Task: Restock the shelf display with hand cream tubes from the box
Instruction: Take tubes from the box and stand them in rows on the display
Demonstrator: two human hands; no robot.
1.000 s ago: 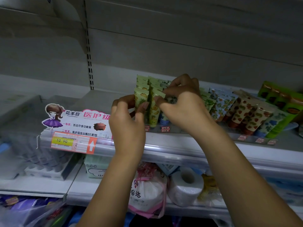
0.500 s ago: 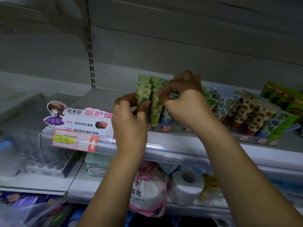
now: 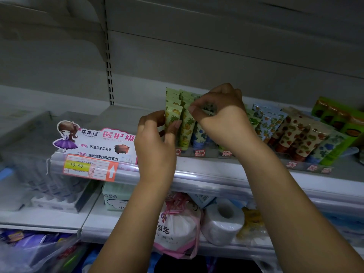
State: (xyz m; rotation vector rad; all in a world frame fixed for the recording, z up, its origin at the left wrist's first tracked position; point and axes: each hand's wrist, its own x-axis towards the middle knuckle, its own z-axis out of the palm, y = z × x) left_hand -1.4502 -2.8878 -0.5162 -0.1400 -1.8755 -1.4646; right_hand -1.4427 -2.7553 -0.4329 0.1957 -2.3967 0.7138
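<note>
My left hand [image 3: 155, 138] pinches the front pineapple tube [image 3: 173, 117] by its sides. My right hand [image 3: 222, 119] pinches what looks like the crimped top of the blue-flower tube [image 3: 199, 134], 2 rows over on the shelf [image 3: 226, 178]. The box is out of view. I'd set both upright, labels outward, pressing lightly so the rows behind don't topple.

the pineapple tube [image 3: 173, 117] is printed pale green with yellow pineapples. the blue-flowered tube [image 3: 199, 137] is patterned in blue on cream. the strawberry tubes [image 3: 307, 138] are dotted red on cream. the price tag [image 3: 88, 168] is coloured orange with a yellow panel. the sign [image 3: 98, 142] is lettered in pink, its figure dressed in purple. the bag [image 3: 177, 223] is tinted pink and white.
</note>
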